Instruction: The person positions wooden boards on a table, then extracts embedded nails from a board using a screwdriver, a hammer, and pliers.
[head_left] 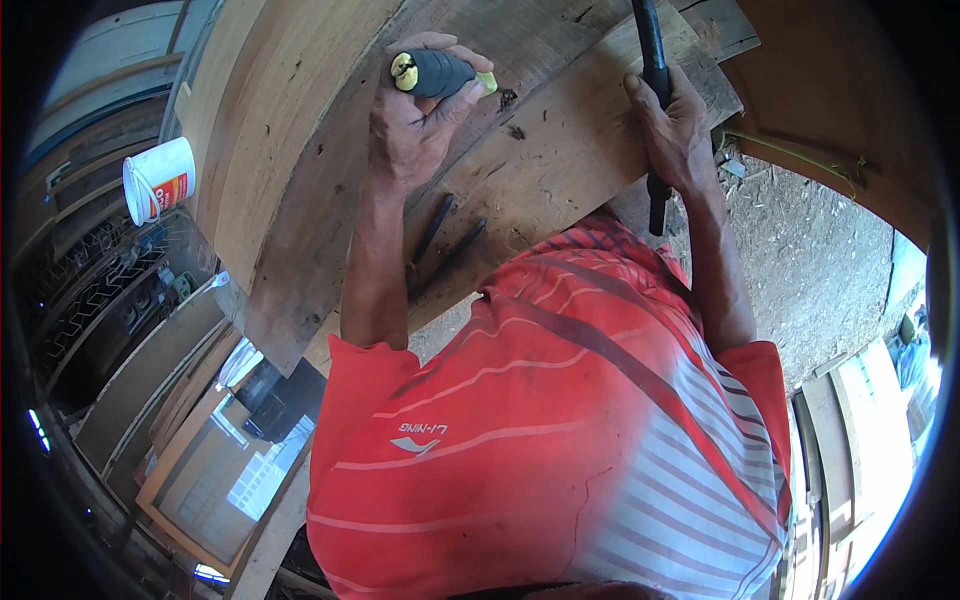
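Note:
My left hand (405, 140) is closed around a short, thick cylinder wrapped in dark tape (440, 75), with yellow showing at both ends. A ragged dark split runs into its near yellow end. In my right hand (682, 140) is a long black rod (651, 45), gripped around its middle, its lower end showing below my palm. Both hands are above the wooden workbench (560, 150), apart from each other. Between my forearms, near the bench's edge, two thin dark sticks (432, 230) lie side by side. What the rod's upper end is like lies outside the picture.
A white plastic bucket (160, 180) with a red-orange label stands left of the bench. Shelves with dark metal parts (110, 280) fill the left side. Wood boards (835, 430) lean at lower right, beside a littered floor (810, 260). Small dark scraps (516, 131) lie on the bench.

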